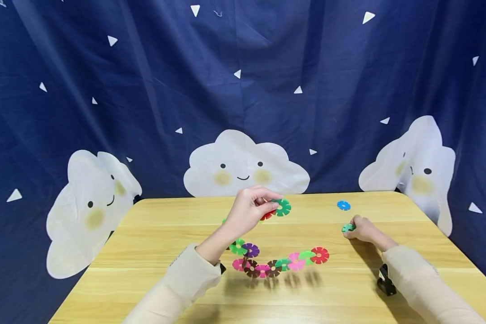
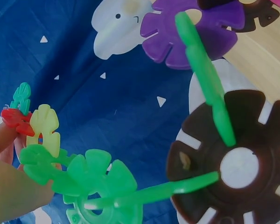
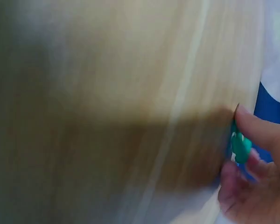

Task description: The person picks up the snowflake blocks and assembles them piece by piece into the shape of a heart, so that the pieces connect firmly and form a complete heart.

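My left hand (image 1: 247,209) is raised over the table and pinches one end of a chain of notched plastic flower discs (image 1: 320,255), near a red disc (image 2: 17,122) and a green end disc (image 1: 283,207). The chain hangs in a curve below the hand, through green, purple (image 1: 250,250), brown, pink and red pieces. Part of it is hidden behind the left wrist. Farther right, my right hand (image 1: 364,230) holds a single green notched disc (image 1: 348,228) between thumb and fingers, low over the table. The right wrist view shows this green disc (image 3: 241,148), partly covered by fingers.
A loose blue notched disc (image 1: 343,205) lies on the wooden table (image 1: 146,270) just beyond the right hand. Behind the table hangs a dark blue curtain (image 1: 267,112) with white clouds and triangles. A black device (image 1: 386,281) is strapped at the right wrist.
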Tool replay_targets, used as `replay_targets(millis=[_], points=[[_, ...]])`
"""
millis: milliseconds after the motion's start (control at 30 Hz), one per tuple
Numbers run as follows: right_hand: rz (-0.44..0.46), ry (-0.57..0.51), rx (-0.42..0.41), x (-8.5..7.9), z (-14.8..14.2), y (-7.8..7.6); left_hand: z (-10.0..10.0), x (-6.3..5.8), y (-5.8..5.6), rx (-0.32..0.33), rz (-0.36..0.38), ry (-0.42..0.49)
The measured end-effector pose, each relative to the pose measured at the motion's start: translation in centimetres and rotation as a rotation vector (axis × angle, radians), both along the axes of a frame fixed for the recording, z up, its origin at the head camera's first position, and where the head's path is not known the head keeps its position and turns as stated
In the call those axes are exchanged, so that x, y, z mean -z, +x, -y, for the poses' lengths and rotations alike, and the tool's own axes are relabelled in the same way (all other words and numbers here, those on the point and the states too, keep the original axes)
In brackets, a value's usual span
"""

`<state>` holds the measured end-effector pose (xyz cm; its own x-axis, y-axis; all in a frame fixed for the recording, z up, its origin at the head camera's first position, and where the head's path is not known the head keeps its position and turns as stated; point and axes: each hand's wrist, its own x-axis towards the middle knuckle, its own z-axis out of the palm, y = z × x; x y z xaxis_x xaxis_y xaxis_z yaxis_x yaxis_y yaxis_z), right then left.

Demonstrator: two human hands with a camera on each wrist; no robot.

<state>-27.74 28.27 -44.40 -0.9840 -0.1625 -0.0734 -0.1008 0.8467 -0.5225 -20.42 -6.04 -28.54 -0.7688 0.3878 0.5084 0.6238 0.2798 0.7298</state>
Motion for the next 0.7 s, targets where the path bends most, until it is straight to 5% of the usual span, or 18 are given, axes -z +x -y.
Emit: replay_targets(millis=[200,433,700], points=[[-0.093,-0.259,-0.142,-1.6,0.6,1.1,-0.1,0.0,0.0,0.008,-0.003,-0.005],[-0.342,-0.542,-0.270,-8.1,5.1,3.3,-0.1,0.2,0.0,0.001,0.005,0.008],[-0.335,-0.799,-0.393,-13.4,10.1,7.4,-0.4,0.2,0.2,-0.002,-0.021,0.009]])
